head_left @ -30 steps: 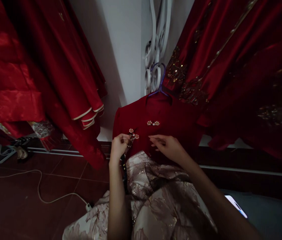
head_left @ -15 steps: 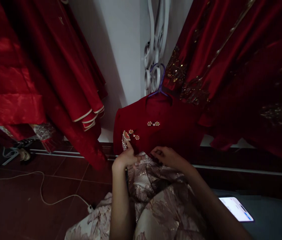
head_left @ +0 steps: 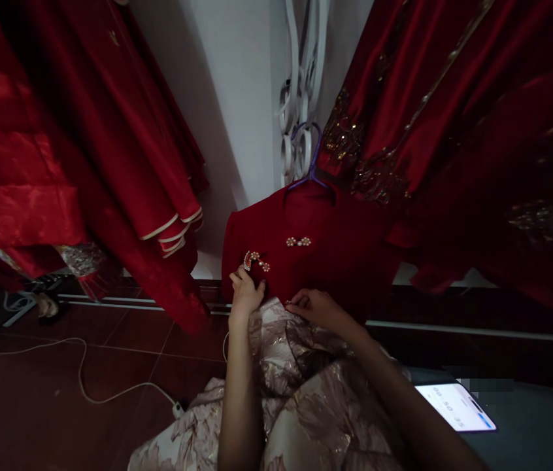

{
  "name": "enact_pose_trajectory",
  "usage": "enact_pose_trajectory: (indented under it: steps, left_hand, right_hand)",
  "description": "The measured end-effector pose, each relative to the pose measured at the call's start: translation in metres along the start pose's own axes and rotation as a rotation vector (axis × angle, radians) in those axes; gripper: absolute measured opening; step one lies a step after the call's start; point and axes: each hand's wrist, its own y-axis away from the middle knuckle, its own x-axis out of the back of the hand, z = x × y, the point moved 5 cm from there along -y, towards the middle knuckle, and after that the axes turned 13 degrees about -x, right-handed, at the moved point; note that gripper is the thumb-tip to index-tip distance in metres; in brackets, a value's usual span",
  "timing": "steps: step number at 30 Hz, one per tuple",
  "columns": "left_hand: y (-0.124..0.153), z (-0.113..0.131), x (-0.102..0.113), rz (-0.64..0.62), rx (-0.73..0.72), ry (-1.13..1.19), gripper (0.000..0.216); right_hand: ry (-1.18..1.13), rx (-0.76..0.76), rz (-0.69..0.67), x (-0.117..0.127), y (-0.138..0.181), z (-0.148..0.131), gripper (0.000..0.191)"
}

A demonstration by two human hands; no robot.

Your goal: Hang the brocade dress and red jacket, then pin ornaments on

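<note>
Up onto the beaded brooch point(head_left: 248, 260), left of centre, the left hand point(head_left: 246, 296) has moved, fingers spread over its lower end. Nearest, at bottom centre, lies creased, shiny floral brocade point(head_left: 313, 402). Right hand point(head_left: 319, 309) presses thumb and fingertips together; what they pinch, I cannot tell. Beyond, the matte red jacket point(head_left: 350, 261) hangs mid-frame from a thin purple hanger point(head_left: 312, 171).

Dim light; phone screen point(head_left: 453, 407) glows bright; diagonal shadow on wall point(head_left: 242, 78).
</note>
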Motion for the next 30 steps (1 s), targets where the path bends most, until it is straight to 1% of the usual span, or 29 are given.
enact_pose_trajectory:
  steps: [3, 6, 7, 10, 13, 16, 18, 20, 22, 24, 25, 27, 30]
  left_hand:
    - [-0.002, 0.003, -0.009, 0.073, 0.018, -0.039, 0.058]
    - [-0.002, 0.000, -0.016, 0.153, 0.034, -0.057, 0.043]
    - [-0.001, -0.001, -0.018, 0.148, 0.039, -0.054, 0.039]
    - [-0.001, -0.003, -0.017, 0.066, 0.055, -0.024, 0.032]
    - [-0.001, -0.004, 0.000, -0.019, 0.052, -0.080, 0.031]
    - [0.003, -0.002, 0.024, -0.096, 0.036, -0.182, 0.026]
    - [0.008, 0.001, 0.043, -0.081, 0.043, -0.200, 0.024]
    - [0.015, 0.006, 0.062, -0.022, 0.064, -0.186, 0.024]
    - [0.022, 0.012, 0.077, 0.037, 0.083, -0.181, 0.025]
    - [0.026, 0.015, 0.084, 0.048, 0.089, -0.182, 0.023]
    - [0.027, 0.015, 0.084, 0.029, 0.095, -0.179, 0.021]
    - [0.027, 0.011, 0.077, -0.039, 0.118, -0.159, 0.017]
    - [0.025, 0.004, 0.055, -0.165, 0.155, -0.076, 0.013]
  right_hand:
    - [-0.044, -0.009, 0.020, -0.006, 0.000, -0.003, 0.023]
    - [-0.044, -0.002, 0.054, -0.005, 0.006, -0.011, 0.015]
    - [-0.033, 0.004, 0.064, -0.004, 0.008, -0.015, 0.012]
    - [-0.005, 0.016, 0.073, 0.004, 0.017, -0.025, 0.007]
    - [-0.031, 0.011, 0.044, 0.013, 0.022, -0.029, 0.008]
    - [-0.170, -0.022, -0.031, 0.018, 0.019, -0.023, 0.014]
    - [-0.284, -0.096, -0.067, 0.021, 0.016, -0.015, 0.025]
    - [-0.343, -0.177, -0.077, 0.024, 0.013, -0.006, 0.032]
    - [-0.340, -0.220, -0.086, 0.025, 0.011, -0.001, 0.030]
    - [-0.313, -0.232, -0.109, 0.026, 0.011, 0.003, 0.026]
    - [-0.299, -0.233, -0.124, 0.026, 0.011, 0.004, 0.025]
    - [-0.279, -0.228, -0.154, 0.027, 0.011, 0.006, 0.023]
    - [-0.259, -0.174, -0.177, 0.028, 0.010, 0.006, 0.021]
